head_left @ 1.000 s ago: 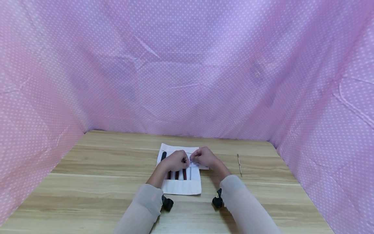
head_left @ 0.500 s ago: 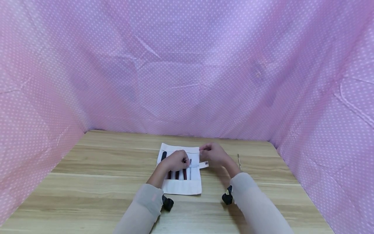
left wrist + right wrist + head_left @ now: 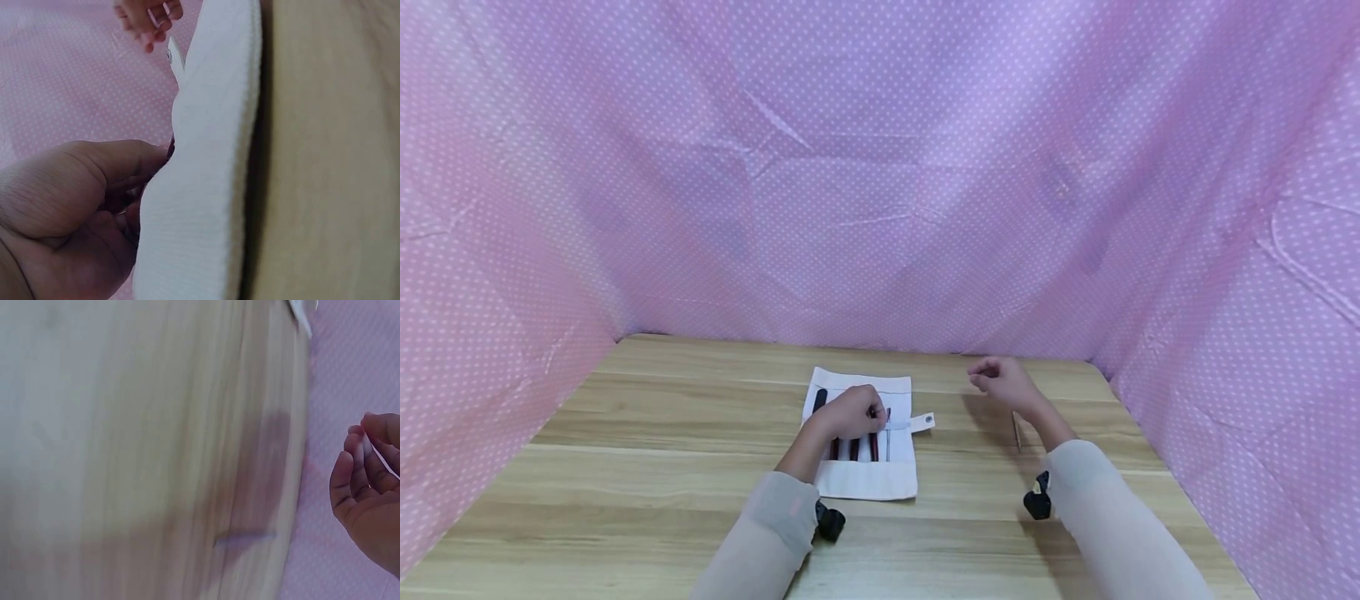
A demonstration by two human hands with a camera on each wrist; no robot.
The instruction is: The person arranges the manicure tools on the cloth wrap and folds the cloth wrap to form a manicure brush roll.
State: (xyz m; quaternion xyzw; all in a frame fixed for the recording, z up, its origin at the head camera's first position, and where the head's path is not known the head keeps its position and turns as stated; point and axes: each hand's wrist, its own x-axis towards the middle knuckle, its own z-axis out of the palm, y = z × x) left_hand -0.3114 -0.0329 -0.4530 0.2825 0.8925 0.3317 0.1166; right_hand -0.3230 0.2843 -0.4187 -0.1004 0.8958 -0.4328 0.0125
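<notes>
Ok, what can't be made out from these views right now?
Head: parts of the tools, hidden under the left hand.
Head: upper end of the stick, behind the right hand.
Left wrist: whether the left hand grips anything; the pouch hides most fingers.
Right wrist: stick blurred; right hand cut off by the edge.
</notes>
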